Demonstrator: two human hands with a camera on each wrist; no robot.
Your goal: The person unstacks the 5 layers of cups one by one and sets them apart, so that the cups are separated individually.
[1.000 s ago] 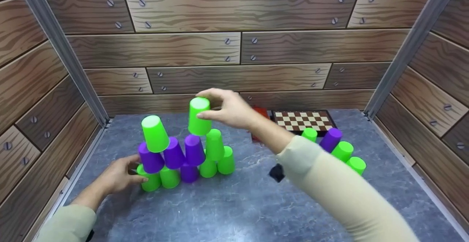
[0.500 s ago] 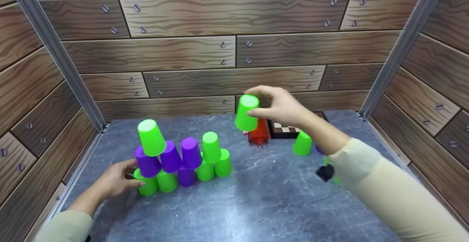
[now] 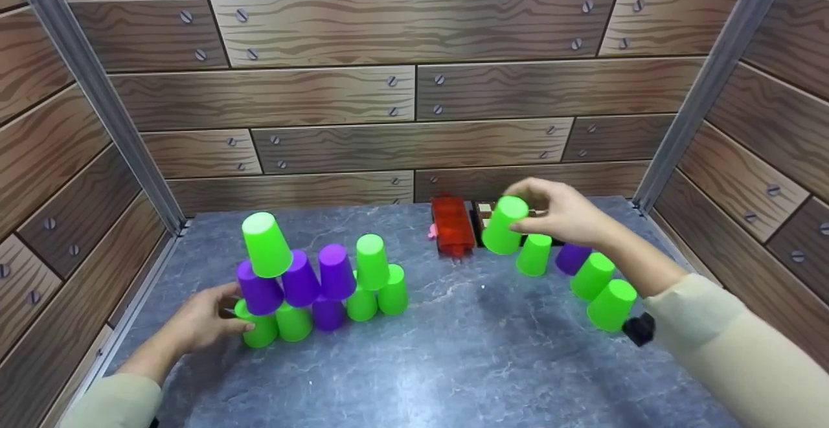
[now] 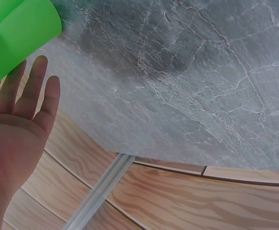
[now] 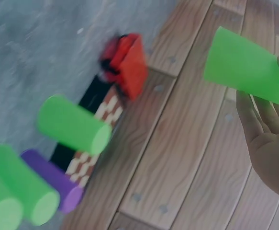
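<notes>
On the left of the grey table (image 3: 440, 363) stands a stack of upside-down green and purple cups (image 3: 317, 279), with one tilted green cup (image 3: 265, 243) on top at its left. My left hand (image 3: 227, 308) rests with straight fingers against the stack's bottom-left green cup (image 3: 259, 331); the left wrist view shows this hand (image 4: 15, 124) flat beside that cup (image 4: 22, 28). My right hand (image 3: 526, 208) grips a green cup (image 3: 502, 227) upside down, just above the table's far right. In the right wrist view its fingers (image 5: 268, 134) hold that cup (image 5: 244, 67).
A row of upside-down cups stands at the right: green (image 3: 534, 254), purple (image 3: 573, 258), green (image 3: 592, 274), green (image 3: 612, 305). A red object (image 3: 452, 224) and a chessboard (image 3: 484, 211) lie by the back wall. Wood-patterned walls close in three sides.
My right hand has carried the green cup from above the stack to the right and down, to beside the row of cups. The left hand has stayed on the stack's base.
</notes>
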